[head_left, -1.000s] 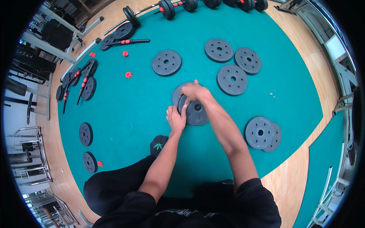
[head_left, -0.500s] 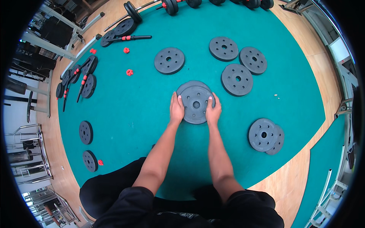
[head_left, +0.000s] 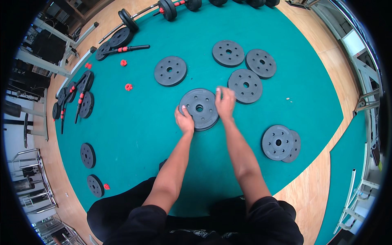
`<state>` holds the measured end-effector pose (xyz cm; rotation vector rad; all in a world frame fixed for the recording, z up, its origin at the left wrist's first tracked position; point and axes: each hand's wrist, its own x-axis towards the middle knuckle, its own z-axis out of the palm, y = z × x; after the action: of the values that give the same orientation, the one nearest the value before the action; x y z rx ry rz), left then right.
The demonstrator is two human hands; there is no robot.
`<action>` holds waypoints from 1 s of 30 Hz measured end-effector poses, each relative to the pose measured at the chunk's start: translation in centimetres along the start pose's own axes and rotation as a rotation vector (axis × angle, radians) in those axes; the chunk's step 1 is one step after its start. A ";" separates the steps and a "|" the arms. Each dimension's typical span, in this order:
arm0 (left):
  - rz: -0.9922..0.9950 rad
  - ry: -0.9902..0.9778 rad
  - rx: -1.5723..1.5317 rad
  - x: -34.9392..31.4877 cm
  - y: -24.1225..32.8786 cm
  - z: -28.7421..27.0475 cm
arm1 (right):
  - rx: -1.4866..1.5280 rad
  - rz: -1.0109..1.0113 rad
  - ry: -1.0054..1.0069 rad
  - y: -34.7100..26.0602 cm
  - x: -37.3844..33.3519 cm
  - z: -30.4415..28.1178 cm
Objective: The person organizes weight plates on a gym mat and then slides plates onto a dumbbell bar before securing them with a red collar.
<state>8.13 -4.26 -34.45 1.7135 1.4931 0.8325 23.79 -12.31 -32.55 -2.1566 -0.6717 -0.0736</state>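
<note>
Two round grey weight plates lie stacked in front of me, the upper weight plate [head_left: 208, 107] nearly covering the lower one, whose rim shows along the near edge. My left hand [head_left: 185, 121] grips the stack at its left edge, thumb on the upper face and fingers down the side. Just off the right edge, my right hand [head_left: 225, 104] is raised with thumb and fingers apart, slightly blurred, and holds nothing. Close beyond it lies another weight plate [head_left: 239, 92], flat on the green mat [head_left: 139, 110].
More plates lie around: one plate [head_left: 170, 77] beyond the stack, an overlapping pair [head_left: 274, 151] at right, several at left. Dumbbell bars [head_left: 134, 48] and red collars [head_left: 129, 87] lie at far left. A barbell [head_left: 148, 10] and dumbbells line the far edge. Gym frames stand at both sides.
My right hand has let go of the plates and lifted off to the right. The upper plate now sits more squarely over the lower one. The whole view has shifted slightly.
</note>
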 end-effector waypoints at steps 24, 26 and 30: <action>0.049 -0.069 -0.002 0.7 -0.3 -1.2 | -0.330 0.319 -0.325 2.5 -6.3 -11.6; 0.063 -0.051 0.006 0.9 -0.6 -1.0 | -0.183 0.422 -0.264 4.8 -5.5 -13.0; -0.035 -0.067 -0.100 -0.2 -0.6 -1.1 | -0.345 0.353 -0.019 8.7 -6.0 -13.2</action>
<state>6.90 -4.27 -34.40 1.6211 1.4097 0.8104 25.31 -29.12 -32.11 -2.5806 -0.2940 0.0221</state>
